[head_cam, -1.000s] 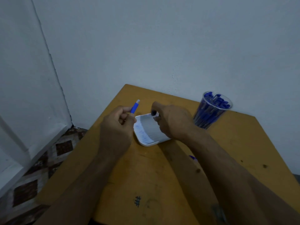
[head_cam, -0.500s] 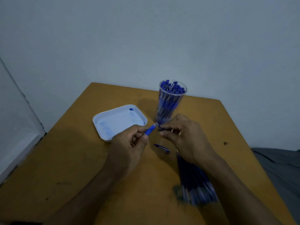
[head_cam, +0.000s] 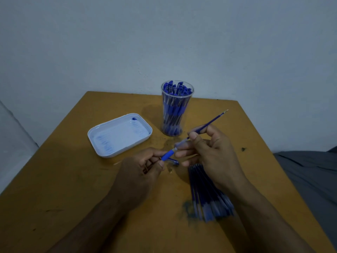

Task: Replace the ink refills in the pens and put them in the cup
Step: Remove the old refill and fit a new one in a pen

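Head view looks down on one ochre table [head_cam: 73,179] set against a pale wall, where everything sits within easy reach of the person working. One white tray [head_cam: 119,135], smeared with blue ink, lies to the left, presumably as a catch-all for spent parts. One clear cup [head_cam: 176,108] stands upright behind the hands, packed with capped blue pens too crowded to count, likely the finished ones. A fanned pile of refills [head_cam: 207,194] lies flat under the right forearm, blurred, so I cannot count them.

One right hand [head_cam: 213,152] pinches a single refill [head_cam: 209,124] between thumb and fingers, its tip angled up and away, its rear end apparently lined up with the barrel. One left hand [head_cam: 138,172] grips a pen barrel [head_cam: 168,155] by its blue sleeve, steadying it for insertion. On the table just below lie one small blue piece [head_cam: 174,161], perhaps a cap, and one tiny brass tip [head_cam: 170,169], probably unscrewed to open the pen.
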{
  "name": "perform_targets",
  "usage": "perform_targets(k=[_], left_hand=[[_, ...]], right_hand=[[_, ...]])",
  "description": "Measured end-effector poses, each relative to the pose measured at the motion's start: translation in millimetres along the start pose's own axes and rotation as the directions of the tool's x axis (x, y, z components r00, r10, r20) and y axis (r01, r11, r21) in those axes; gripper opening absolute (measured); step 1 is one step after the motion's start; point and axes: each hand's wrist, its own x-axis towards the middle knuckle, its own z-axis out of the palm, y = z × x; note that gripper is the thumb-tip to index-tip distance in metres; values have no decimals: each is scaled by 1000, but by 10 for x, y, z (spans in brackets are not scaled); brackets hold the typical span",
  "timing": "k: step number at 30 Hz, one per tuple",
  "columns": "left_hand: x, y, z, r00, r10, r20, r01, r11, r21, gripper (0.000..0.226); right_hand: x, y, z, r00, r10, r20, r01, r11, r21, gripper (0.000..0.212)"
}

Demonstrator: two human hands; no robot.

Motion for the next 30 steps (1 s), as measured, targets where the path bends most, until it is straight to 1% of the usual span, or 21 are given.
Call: perform_targets(k=[10,15,19,30], left_hand=[[5,20,-18,1000,18,5,-18,999,38,33],[-1,40,-22,1000,21,6,-21,999,29,36],[-5,37,-31,999,31,8,-31,999,14,36],[-16,53,-46,999,43,18,-42,999,-21,35]], right_hand=[[-28,74,-12,1000,-15,10,15,1000,-9,7],[-21,78,-34,999,-19,34,19,1000,-6,9],[-9,73,-50,999,-16,38,15,999,31,9],[-20,111,-21,999,-17,31,16,999,36,10]])
